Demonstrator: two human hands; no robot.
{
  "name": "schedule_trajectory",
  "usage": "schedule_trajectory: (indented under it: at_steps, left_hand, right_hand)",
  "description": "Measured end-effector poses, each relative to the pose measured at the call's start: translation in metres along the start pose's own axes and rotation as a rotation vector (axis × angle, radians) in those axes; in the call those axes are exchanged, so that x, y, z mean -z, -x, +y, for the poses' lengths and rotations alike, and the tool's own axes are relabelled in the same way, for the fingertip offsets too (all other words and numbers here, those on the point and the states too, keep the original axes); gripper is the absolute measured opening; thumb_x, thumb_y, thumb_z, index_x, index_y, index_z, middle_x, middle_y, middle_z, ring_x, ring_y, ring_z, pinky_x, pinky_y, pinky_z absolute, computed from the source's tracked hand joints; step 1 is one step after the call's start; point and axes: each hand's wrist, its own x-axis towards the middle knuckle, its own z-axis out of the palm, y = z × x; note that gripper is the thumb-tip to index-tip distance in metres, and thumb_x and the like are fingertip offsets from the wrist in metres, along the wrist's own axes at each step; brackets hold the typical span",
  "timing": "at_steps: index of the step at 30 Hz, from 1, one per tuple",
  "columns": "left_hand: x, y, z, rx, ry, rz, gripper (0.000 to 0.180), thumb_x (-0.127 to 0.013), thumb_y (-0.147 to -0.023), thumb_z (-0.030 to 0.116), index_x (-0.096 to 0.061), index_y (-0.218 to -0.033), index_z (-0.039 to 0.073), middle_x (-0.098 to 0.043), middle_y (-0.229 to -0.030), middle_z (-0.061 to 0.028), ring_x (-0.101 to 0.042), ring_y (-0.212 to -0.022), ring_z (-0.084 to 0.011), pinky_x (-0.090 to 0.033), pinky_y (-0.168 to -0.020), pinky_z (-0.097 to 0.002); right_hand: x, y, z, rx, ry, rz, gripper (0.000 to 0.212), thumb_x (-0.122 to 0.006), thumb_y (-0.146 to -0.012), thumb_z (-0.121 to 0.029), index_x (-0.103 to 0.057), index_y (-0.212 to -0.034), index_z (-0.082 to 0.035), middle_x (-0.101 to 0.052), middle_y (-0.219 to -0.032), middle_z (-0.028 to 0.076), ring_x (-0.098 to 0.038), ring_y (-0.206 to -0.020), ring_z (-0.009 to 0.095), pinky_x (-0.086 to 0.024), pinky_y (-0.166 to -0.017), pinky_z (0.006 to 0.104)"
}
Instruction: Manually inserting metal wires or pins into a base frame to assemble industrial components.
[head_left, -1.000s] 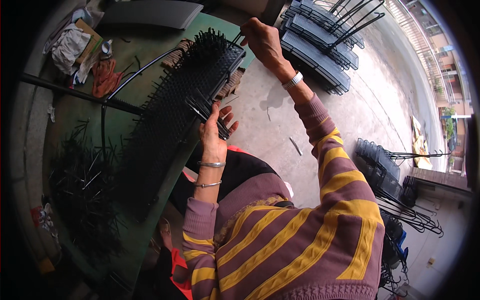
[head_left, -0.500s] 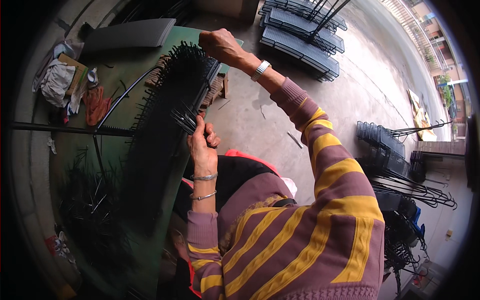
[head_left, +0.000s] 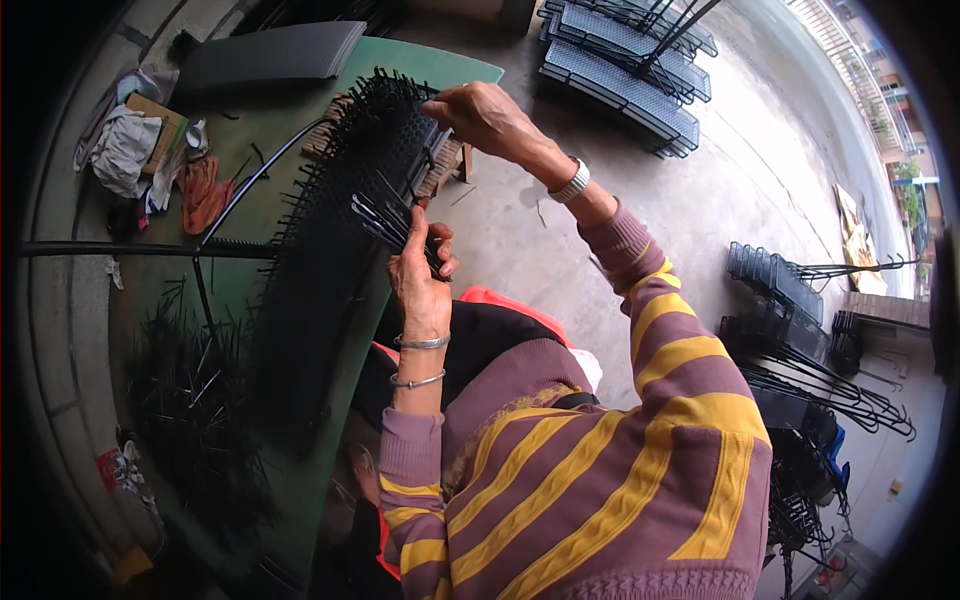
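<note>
1. Watching remotely, I see the left hand (head_left: 420, 265) curled around a bundle of thin black rods (head_left: 378, 218), thumb pressed along them; the bundle sits at the right edge of the black mesh panel (head_left: 335, 220), its ends fanned out over the panel;
2. The right hand (head_left: 490, 115) is at the panel's far right corner, fingers drawn inward; I cannot tell whether the fingertips pinch anything, as they are partly hidden from me;
3. Short black prongs (head_left: 372, 98) bristle along the panel's left edge and crowd its far end; beneath the panel I have the green table (head_left: 440, 65);
4. Left of the panel's near part lies a tangled pile of black rods (head_left: 200, 400); left of its far part I make out an orange cloth (head_left: 203, 195) and a crumpled white cloth (head_left: 125, 150);
5. Beyond the panel, to its right, stacked mesh racks (head_left: 610, 90) stand on the concrete floor (head_left: 590, 230).
</note>
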Motion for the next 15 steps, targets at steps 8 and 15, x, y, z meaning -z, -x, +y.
schedule_trajectory:
  at_steps: [8, 15]
  left_hand:
    - [-0.008, 0.012, 0.003, 0.005, -0.232, -0.071, 0.025, -0.066, -0.091, 0.033, -0.066, -0.099, 0.009, -0.07, -0.084, -0.0101, -0.051, -0.053, -0.0057, -0.03, -0.041, -0.0174]
    - [0.004, 0.009, 0.003, 0.014, -0.295, -0.168, 0.029, -0.064, -0.091, 0.035, -0.069, -0.086, 0.007, -0.072, -0.082, -0.014, -0.034, -0.038, -0.0017, -0.024, -0.037, -0.0186]
  right_hand:
    - [-0.015, 0.034, -0.009, -0.107, -0.585, -0.346, 0.03, -0.063, -0.093, -0.028, -0.069, -0.098, 0.001, -0.065, -0.075, 0.003, -0.059, -0.065, 0.009, -0.049, -0.059, 0.0245]
    - [-0.008, 0.034, -0.015, -0.223, -0.773, -0.352, 0.024, -0.063, -0.092, -0.022, -0.065, -0.094, 0.001, -0.068, -0.078, 0.005, -0.066, -0.067, 0.01, -0.054, -0.061, 0.0228]
